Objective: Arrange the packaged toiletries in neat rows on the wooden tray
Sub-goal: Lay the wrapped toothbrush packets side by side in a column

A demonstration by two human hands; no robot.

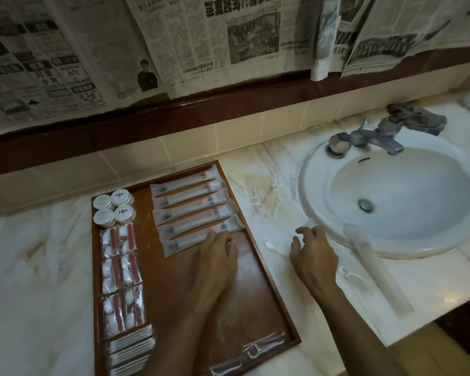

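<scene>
Marble-look countertop (33, 267), pale and glossy with brownish veining, runs under a band of cream tiles and a dark reddish-brown ledge, and sheets of newspaper (174, 44) hang over the wall above. On the counter sits the wooden tray (266, 280), a flat rectangle in warm reddish wood with a low raised rim. Its far left corner has four little round white tubs (114, 208) in a two-by-two block. Below those is a double column of clear crinkly sachets (121, 278) with red strips and white cottony bits inside, then a stack of thin white-sleeved packets (130, 351) at the near left. Far right of the tray holds a row of long frosted plastic sleeves (190, 210), each lying slightly diagonal, one below the next. Clear floss pick packets (258, 348) lie along the near edge. The left hand (217, 253) is over the tray with fingertips curled down on the end of the nearest sleeve, though I can't tell if it's actually pinching it. The right hand (312, 253) hovers over the counter just right of the tray, fingers loosely bent, holding nothing. More clear floss picks (261, 196) are scattered on the counter, and one long frosted sleeve (377, 270) lies across the rim of the oval white sink (310, 185), near the chunky faceted metal faucet (369, 138).
</scene>
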